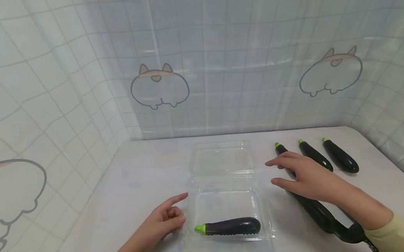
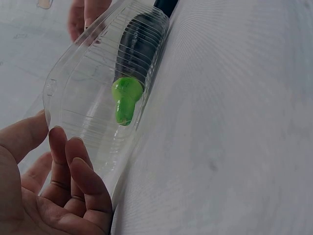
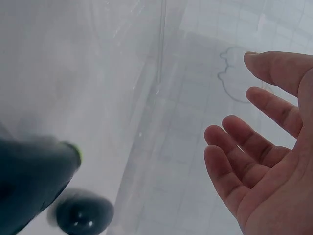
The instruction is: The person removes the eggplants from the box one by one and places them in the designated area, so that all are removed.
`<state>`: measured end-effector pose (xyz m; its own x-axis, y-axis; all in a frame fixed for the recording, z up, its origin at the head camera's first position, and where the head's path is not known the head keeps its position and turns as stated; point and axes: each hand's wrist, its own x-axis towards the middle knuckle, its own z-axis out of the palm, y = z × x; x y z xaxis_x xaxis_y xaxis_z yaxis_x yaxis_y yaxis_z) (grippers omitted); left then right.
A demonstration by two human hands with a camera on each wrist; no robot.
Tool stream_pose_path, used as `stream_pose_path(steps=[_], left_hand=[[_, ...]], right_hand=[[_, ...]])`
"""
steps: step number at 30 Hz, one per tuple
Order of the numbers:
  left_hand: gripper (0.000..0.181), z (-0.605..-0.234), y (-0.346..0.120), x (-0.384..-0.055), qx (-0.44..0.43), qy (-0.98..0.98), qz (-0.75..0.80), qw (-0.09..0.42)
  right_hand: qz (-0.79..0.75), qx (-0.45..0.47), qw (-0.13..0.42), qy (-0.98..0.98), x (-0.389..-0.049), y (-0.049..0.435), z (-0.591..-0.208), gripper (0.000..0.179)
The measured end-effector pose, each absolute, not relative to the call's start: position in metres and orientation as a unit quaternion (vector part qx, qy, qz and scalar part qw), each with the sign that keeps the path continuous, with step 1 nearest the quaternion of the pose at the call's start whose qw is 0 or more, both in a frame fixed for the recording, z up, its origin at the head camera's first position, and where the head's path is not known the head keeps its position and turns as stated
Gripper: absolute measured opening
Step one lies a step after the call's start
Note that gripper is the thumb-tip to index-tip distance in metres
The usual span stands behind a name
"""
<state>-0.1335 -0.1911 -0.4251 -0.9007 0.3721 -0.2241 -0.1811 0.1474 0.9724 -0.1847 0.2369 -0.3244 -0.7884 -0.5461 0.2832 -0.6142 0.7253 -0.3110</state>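
Observation:
A dark eggplant (image 1: 233, 227) with a bright green stem lies along the near side of a clear plastic clamshell box (image 1: 225, 202). The box's lid (image 1: 222, 157) is folded back behind it. At the left edge of the box is my left hand (image 1: 167, 214), index finger extended and the other fingers bent. In the left wrist view its thumb and fingertips (image 2: 57, 134) are right at the clear rim. My right hand (image 1: 305, 175) hovers right of the box, holding nothing, its fingers spread and loosely bent. Below it, another eggplant (image 1: 280, 148) is partly hidden.
Two more eggplants, one (image 1: 315, 155) beside the right hand and one (image 1: 340, 155) further right, lie at the table's back right. A dark wrist-worn device (image 1: 350, 232) hangs below the right forearm. A gridded curtain (image 1: 237, 29) surrounds the white table (image 1: 148, 157).

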Motion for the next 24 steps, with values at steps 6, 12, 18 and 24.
stream_pose_path(steps=[6, 12, 18, 24], left_hand=[[0.065, -0.424, -0.191, -0.133, 0.067, 0.727, 0.651, 0.211], [0.065, -0.424, -0.191, -0.133, 0.070, 0.722, 0.655, 0.210], [0.066, -0.423, -0.190, -0.133, 0.062, 0.724, 0.653, 0.212], [0.066, -0.421, -0.189, -0.133, 0.066, 0.724, 0.654, 0.210]], right_hand=[[0.202, 0.329, 0.069, -0.920, -0.186, 0.223, -0.322, 0.040], [0.205, 0.346, 0.049, -0.914, -0.186, 0.209, -0.323, 0.040], [0.203, 0.365, 0.033, -0.908, -0.188, 0.191, -0.326, 0.042], [0.209, 0.370, -0.004, -0.905, -0.187, 0.172, -0.329, 0.041]])
